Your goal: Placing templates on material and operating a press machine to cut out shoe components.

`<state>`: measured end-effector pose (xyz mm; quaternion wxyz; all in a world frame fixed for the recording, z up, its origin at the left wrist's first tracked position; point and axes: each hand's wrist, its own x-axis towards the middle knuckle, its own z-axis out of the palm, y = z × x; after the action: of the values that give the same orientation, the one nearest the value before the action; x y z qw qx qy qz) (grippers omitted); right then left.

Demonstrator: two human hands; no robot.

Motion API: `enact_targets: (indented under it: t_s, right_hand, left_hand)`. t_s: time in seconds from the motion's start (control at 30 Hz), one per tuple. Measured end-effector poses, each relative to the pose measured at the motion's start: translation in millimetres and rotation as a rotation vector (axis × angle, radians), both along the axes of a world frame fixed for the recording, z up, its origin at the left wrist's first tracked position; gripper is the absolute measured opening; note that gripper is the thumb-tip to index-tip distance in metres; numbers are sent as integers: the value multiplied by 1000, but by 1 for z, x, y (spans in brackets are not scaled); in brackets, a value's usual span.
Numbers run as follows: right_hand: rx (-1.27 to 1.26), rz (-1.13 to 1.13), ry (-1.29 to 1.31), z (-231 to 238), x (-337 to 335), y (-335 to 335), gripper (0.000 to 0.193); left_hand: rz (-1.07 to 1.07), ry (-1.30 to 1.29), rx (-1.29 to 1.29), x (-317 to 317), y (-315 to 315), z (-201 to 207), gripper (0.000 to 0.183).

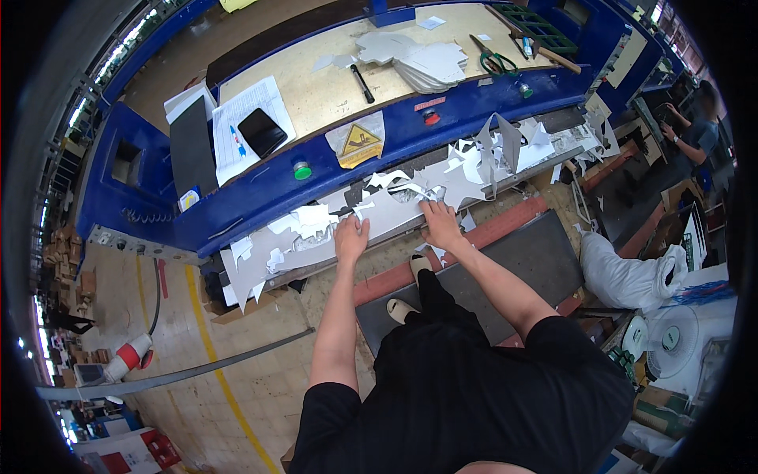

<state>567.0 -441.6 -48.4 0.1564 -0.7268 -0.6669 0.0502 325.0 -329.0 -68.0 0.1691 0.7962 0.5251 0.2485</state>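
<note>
A long, pale grey cardboard sheet (316, 254) lies along the front ledge of a blue machine, with ragged cut-outs and white scraps (313, 221) on it. My left hand (350, 238) rests on its near edge, fingers stretched forward beside the white scraps. To the right, my right hand (440, 224) touches the sheet's near edge beside a cut-out, its fingers apart and the thumb off to the side. Curved white strips (399, 180) lie just beyond the right fingertips. The undersides of both hands are hidden.
The machine's worktable (316, 99) bears stacked grey cut pieces (430, 65), a black marker (362, 84), scissors (497, 59), a hammer (557, 58) and a phone (262, 132) on papers. More scraps (537, 136) clutter the ledge's right end. A white sack (624, 272) stands right; a person (696, 130) works beyond.
</note>
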Motion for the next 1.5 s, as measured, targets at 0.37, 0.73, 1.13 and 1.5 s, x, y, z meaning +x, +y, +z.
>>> enact_targets:
  t_s: [0.37,0.73,1.13,1.5]
  right_hand:
    - [-28,33,20,12,2,-11,69]
    - [-1036,443,259,203,26,177,69]
    - [-460,542,-112,113,-113,422,98]
    - [-238,671,231,214,-47,380,85]
  left_hand:
    - [-30,-116,-80,-8,-11,10,27]
    - [-42,-249,-694,-57,125,149,19]
    - [94,293,46,-37,355,47,58]
    - [111,234,-48,-45,350,36,62]
